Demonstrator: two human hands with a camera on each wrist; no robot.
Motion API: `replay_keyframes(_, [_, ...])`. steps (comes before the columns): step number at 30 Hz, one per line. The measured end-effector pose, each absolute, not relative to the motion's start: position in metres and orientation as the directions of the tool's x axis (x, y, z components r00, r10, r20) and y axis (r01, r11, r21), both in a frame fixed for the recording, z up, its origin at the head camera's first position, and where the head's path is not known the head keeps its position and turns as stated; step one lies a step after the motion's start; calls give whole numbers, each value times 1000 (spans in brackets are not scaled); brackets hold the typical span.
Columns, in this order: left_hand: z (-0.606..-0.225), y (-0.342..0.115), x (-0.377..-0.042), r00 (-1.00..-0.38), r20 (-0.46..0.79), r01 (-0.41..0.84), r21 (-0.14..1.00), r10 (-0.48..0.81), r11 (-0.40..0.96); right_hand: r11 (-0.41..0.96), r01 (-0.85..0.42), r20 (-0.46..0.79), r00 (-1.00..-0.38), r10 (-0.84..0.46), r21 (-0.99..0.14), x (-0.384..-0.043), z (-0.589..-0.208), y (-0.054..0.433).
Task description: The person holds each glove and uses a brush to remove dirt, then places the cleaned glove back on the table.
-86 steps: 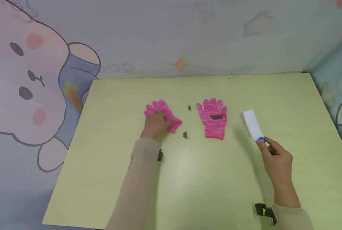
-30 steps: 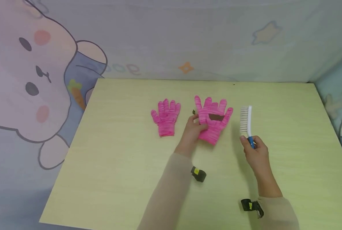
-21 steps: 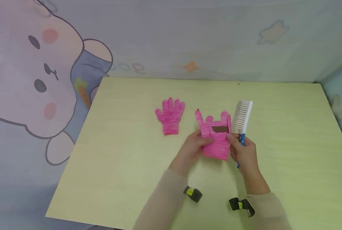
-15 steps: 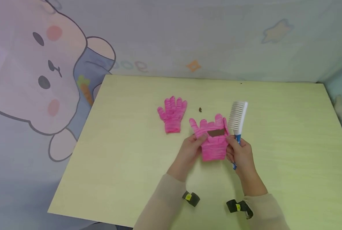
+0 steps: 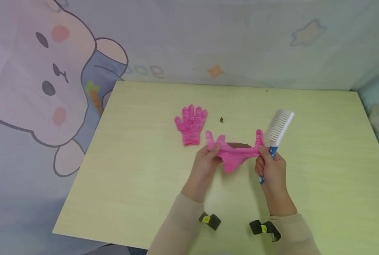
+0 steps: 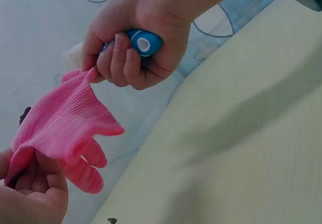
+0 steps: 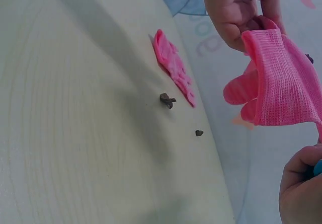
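Observation:
A pink knit glove (image 5: 232, 156) with a dark brown patch on it is stretched sideways above the table between both hands. My left hand (image 5: 205, 164) pinches its left edge. My right hand (image 5: 272, 170) pinches the opposite edge and also grips the blue handle of a white bristle brush (image 5: 280, 125), whose head points up and away. In the left wrist view, the handle end (image 6: 146, 44) sticks out of the right fist. The glove's cuff hangs folded down, with some glove fingers hidden. A second pink glove (image 5: 192, 127) lies flat on the table, left of the hands.
Small dark brown bits (image 7: 166, 100) lie on the pale table (image 5: 129, 159); one bit (image 5: 221, 120) is near the flat glove and a tiny speck (image 5: 267, 91) by the back edge. A patterned cloth (image 5: 189, 39) hangs behind the table.
The left hand let go of the left glove and took up the patched one. The right hand came left with the brush and took the glove's other edge; both now stretch and tilt it.

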State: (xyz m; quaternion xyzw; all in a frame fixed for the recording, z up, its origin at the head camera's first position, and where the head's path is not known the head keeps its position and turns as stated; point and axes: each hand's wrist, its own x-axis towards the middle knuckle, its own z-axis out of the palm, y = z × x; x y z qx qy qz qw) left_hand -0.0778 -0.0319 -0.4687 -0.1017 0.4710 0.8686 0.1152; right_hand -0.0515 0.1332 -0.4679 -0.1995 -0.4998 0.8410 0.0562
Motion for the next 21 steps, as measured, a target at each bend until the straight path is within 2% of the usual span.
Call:
replay_keyframes(5, [-467,-36,-80,-964,-257,-250,786,69,-566,-424,156,-288,-919,268,-892,-51,-465,132])
replay_keyframes(9, [-468,-34,-78,-964,-237,-265,841,119,-472,-221,252,-296,-936,192,-942,-52,-468,135])
replay_keyframes(11, [-468,-33,-76,-962,-222,-267,876,156,-401,-121,245,-263,-948,178,-962,-52,-470,138])
replay_keyframes(14, [-469,-32,-74,-960,-217,-268,897,177,-351,4,138,-135,-976,172,-990,-48,-472,145])
replay_keyframes(17, [-471,-32,-75,-960,-249,-280,885,131,-372,198,-48,75,-989,130,-979,-41,-473,154])
replay_keyframes(21, [-474,-32,-77,-950,-310,-305,873,49,-381,513,-287,341,-940,11,-809,-33,-473,161])
